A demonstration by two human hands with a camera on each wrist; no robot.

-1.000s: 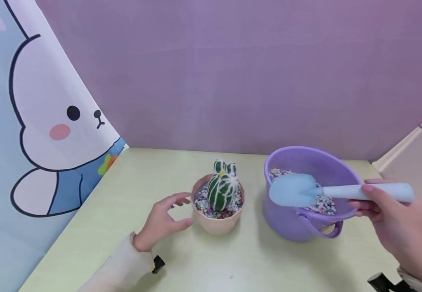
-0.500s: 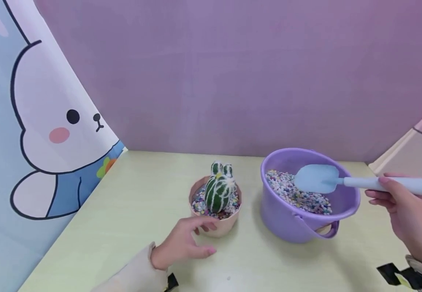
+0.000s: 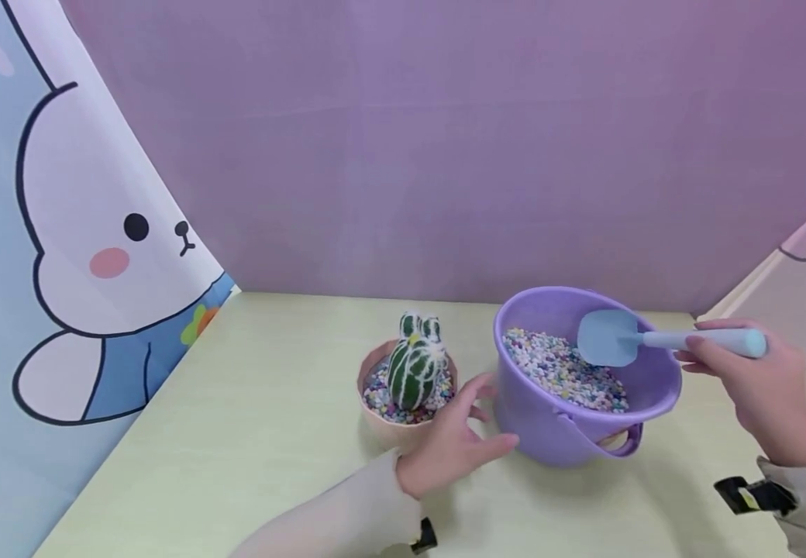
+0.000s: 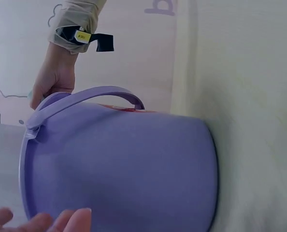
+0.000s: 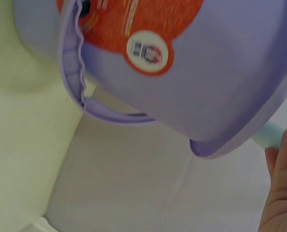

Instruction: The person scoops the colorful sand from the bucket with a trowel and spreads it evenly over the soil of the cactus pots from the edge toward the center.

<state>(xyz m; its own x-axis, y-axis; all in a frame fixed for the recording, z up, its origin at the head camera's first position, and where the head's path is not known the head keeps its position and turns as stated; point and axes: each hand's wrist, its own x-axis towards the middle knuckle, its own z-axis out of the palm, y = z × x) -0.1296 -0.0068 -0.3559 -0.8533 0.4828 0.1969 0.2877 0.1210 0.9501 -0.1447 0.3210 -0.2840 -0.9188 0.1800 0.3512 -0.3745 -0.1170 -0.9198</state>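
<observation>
Right hand (image 3: pixel 759 376) gripping smooth blue scoop (image 3: pixel 608 339), tapered purple bucket (image 3: pixel 539 422), grainy pebbles (image 3: pixel 559 373)

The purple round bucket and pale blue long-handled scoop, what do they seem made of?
Purple round bucket: probably plastic, satin; it looks smooth, and its wavy-edged handle looks moulded. Pale blue long-handled scoop: likely plastic too, fairly matte; it shows no metallic shine.

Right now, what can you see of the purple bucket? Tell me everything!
The round purple plastic-looking bucket stands upright on the pale table. Its purple carrying handle hangs down, and an orange-red label with a white round emblem is on its side. Small multicoloured pebbles partly fill it. The right hand holds a pale blue shovel over the opening. I can't tell whether that shovel or the nearby left hand touches the bucket.
</observation>
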